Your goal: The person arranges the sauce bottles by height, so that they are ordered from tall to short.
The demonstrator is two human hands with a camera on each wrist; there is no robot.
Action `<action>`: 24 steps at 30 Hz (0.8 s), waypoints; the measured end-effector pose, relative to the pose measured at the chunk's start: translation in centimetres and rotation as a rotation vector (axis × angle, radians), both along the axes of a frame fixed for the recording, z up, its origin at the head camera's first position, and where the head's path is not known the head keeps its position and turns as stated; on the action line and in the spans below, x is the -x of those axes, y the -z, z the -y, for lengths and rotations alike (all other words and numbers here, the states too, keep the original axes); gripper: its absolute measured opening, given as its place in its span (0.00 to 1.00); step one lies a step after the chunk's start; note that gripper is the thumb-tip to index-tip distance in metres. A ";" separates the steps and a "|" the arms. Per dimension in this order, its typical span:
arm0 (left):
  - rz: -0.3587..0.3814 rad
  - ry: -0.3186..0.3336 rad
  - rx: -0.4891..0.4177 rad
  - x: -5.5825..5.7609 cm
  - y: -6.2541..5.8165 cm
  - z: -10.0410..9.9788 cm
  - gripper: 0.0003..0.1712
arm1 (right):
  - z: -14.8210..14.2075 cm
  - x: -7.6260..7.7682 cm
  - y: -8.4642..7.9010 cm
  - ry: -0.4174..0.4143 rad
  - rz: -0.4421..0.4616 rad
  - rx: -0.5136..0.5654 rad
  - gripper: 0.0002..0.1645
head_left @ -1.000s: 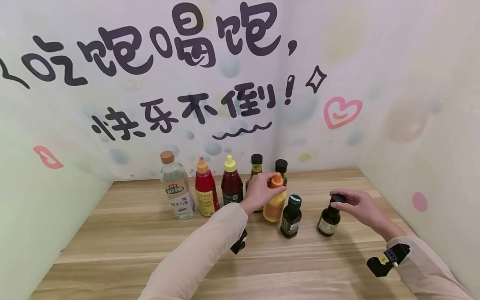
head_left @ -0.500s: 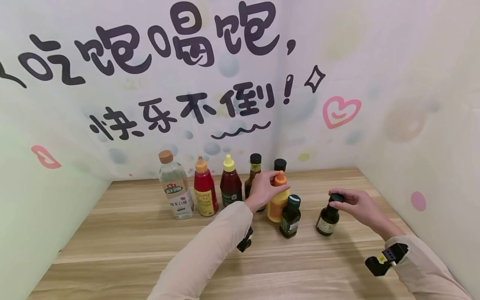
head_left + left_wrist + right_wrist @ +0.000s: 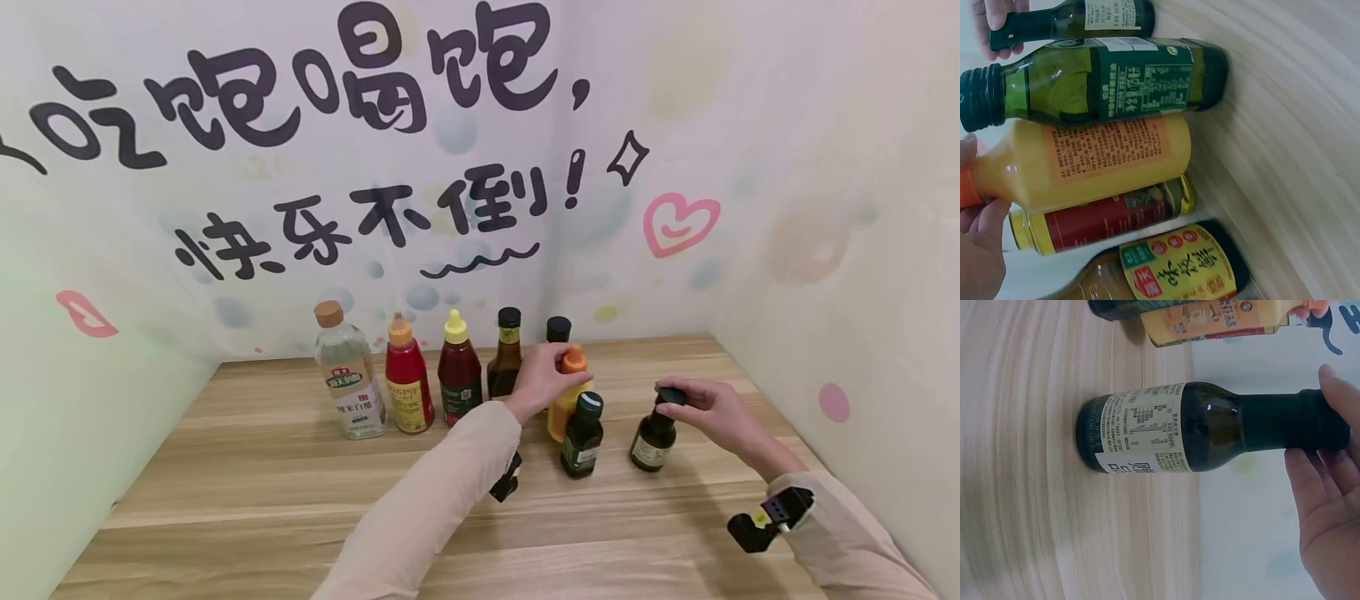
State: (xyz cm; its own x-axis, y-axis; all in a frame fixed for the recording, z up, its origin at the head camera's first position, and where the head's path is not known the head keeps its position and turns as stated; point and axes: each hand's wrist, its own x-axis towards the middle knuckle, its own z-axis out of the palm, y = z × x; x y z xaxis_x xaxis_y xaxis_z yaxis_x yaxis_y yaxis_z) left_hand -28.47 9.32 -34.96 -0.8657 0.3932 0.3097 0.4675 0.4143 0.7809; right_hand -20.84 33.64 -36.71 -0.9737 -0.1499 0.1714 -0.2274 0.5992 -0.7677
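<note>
My left hand [image 3: 542,379] pinches the orange cap [image 3: 574,358] of a yellow squeeze bottle [image 3: 1175,147], which stands upright. In front of it, partly covering it, is a green-capped, dark green bottle [image 3: 582,437]; its oil-like contents show green in the left wrist view. My right hand [image 3: 720,415] holds the dark neck and cap of a small dark glass bottle [image 3: 1210,428] with a cream label. That bottle stands on the table to the right of the others. Behind the yellow bottle, a black-capped bottle [image 3: 558,330] is mostly hidden.
Leftward along the back stand a brown sauce bottle [image 3: 506,367], a dark red bottle with a yellow nozzle [image 3: 459,375], a red sauce bottle [image 3: 408,383] and a clear vinegar bottle [image 3: 348,379]. Printed walls enclose the wooden table [image 3: 225,500] at the back and sides.
My left hand has moved right with the yellow squeeze bottle, which is now partly behind the dark green bottle. The right hand and its bottle stay in place.
</note>
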 end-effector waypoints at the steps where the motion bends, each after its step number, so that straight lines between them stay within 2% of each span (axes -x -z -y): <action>1: 0.002 0.010 0.004 0.1 0.0 -0.2 0.20 | 0.0 0.0 0.0 0.004 0.003 0.002 0.28; 6: -0.009 0.073 0.018 0.3 0.1 -1.1 0.18 | -0.2 0.0 0.1 0.007 0.011 0.006 0.28; 7: -0.034 0.085 0.020 0.8 0.6 -1.3 0.18 | -0.2 0.0 0.2 0.009 0.011 0.010 0.28; 8: -0.037 0.088 0.027 0.9 0.6 -1.5 0.18 | -0.2 0.0 0.2 0.004 0.006 0.008 0.28; 13: -0.048 0.083 0.052 1.1 0.3 -2.4 0.19 | 0.0 0.1 0.2 -0.002 -0.001 0.014 0.28; 14: -0.029 0.073 0.063 0.8 -0.2 -2.5 0.19 | 0.0 0.0 0.2 -0.004 -0.002 0.013 0.28; 16: -0.027 0.061 0.069 1.0 -0.4 -2.9 0.20 | 0.0 0.0 0.1 0.000 0.002 0.015 0.28; 21: -0.008 0.039 0.109 1.5 -0.5 -3.2 0.20 | -0.1 0.0 0.0 -0.003 0.004 0.023 0.28; 24: -0.003 0.054 0.128 1.6 -0.3 -3.3 0.20 | -0.2 0.0 0.2 -0.014 -0.001 0.038 0.27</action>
State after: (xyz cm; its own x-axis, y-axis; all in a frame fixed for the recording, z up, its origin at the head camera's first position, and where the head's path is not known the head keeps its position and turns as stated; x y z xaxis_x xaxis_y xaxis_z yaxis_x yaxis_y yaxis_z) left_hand -30.06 12.67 -34.65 -0.8413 0.4757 0.2568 0.4942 0.4843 0.7219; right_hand -20.85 33.84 -36.87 -0.9714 -0.1571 0.1779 -0.2362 0.5664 -0.7896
